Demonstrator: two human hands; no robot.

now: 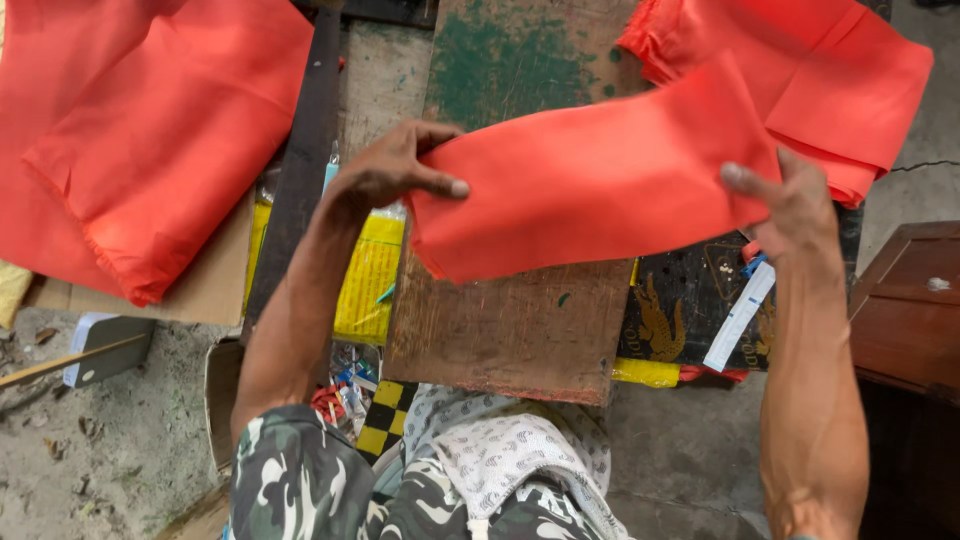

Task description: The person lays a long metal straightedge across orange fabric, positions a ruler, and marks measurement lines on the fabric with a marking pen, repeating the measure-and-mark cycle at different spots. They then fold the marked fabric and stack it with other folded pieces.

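Observation:
I hold a folded piece of red-orange cloth point(590, 180) stretched flat in the air above a worn wooden board point(500, 330). My left hand point(395, 165) pinches its left edge, thumb on top. My right hand point(795, 205) grips its right edge, fingers behind the cloth and thumb in front. A stack of the same red cloth point(840, 80) lies at the upper right, partly behind the held piece. A larger heap of red cloth point(140, 130) lies at the upper left.
A brown cardboard sheet point(215, 285) lies under the left heap. Yellow packets point(368, 280) sit by the board's left side, a dark printed box point(680, 300) at its right. A brown wooden cabinet point(910, 310) stands far right. Concrete floor point(110, 450) lies below.

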